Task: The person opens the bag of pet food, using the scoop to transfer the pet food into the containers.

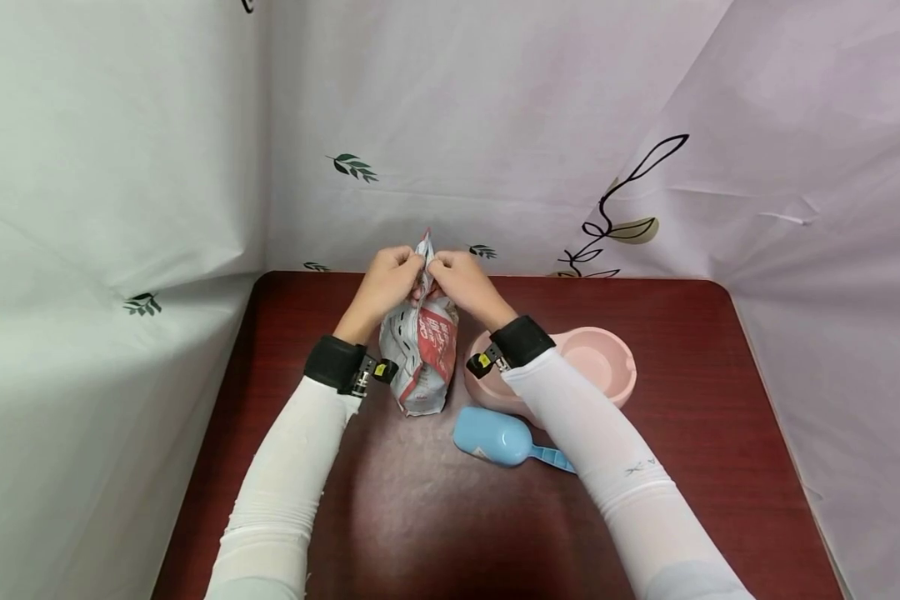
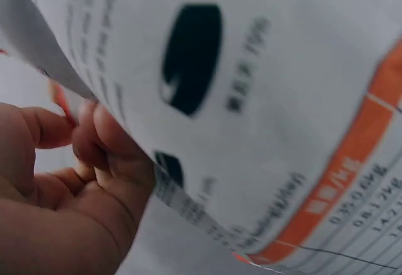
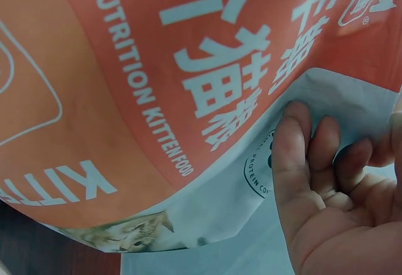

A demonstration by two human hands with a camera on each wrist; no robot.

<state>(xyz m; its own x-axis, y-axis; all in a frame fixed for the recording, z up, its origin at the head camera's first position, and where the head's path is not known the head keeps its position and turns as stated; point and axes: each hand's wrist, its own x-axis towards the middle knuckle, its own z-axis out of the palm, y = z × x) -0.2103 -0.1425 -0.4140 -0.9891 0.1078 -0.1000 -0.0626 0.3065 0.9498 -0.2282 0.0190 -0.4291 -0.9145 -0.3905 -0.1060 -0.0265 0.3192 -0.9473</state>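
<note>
A white and red bag of kitten food (image 1: 426, 350) stands on the dark red table. Its top edge is pinched from both sides. On the left of that edge, my left hand (image 1: 392, 279) grips with thumb and curled fingers. Opposite it, my right hand (image 1: 465, 283) pinches the same top edge. In the left wrist view, the back of the bag (image 2: 270, 99) fills most of the frame beside the left hand (image 2: 75, 187). The right wrist view shows the red front panel (image 3: 188, 68) with "KITTEN FOOD" print, and the right hand's curled fingers (image 3: 292, 156) against the bag.
A pink double bowl (image 1: 607, 358) sits right of the bag, partly hidden by the right forearm. In front of it lies a blue scoop (image 1: 495, 435), its handle reaching under that forearm. Pale cloth (image 1: 495, 125) hangs behind the table (image 1: 667, 317).
</note>
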